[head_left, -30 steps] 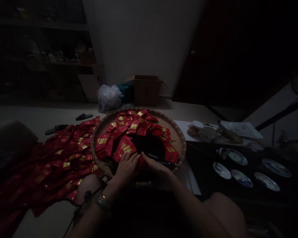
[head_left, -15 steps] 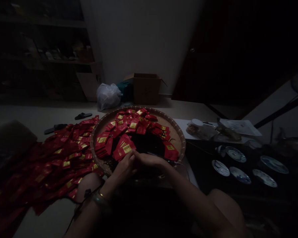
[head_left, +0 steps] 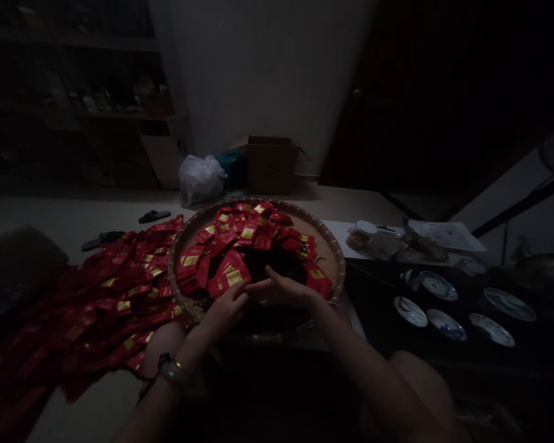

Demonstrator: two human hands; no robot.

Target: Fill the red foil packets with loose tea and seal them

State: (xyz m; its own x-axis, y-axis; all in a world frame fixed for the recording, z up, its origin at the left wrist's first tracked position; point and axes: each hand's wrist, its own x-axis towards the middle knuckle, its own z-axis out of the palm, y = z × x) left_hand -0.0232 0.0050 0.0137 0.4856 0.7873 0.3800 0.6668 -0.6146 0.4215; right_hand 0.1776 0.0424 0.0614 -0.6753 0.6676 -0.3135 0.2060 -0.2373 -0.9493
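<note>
Both my hands meet over the near part of a round woven bamboo tray [head_left: 333,246]. My left hand [head_left: 226,309] is closed, its fingertips turned away, so what it holds is hidden. Just beyond it, nearly touching, lies a red packet with a gold label [head_left: 224,284]. My right hand [head_left: 281,289] is stretched out, thumb raised and fingers reaching to the left hand. Dark material [head_left: 284,261], too dim to identify, fills the tray's middle. Several red packets [head_left: 247,234] lie around it, with one group [head_left: 317,280] at the right.
Red packets [head_left: 120,301] cover the floor at left, near slippers [head_left: 154,216]. A plastic bag [head_left: 202,178] and cardboard box [head_left: 272,166] stand behind. On the dark surface at right are several patterned dishes [head_left: 438,287]; a lidded jar [head_left: 366,231] stands farther back.
My right hand has opened out with its thumb lifted, and my left hand has drawn slightly back. A thin dark tool seen by the right wrist before no longer shows.
</note>
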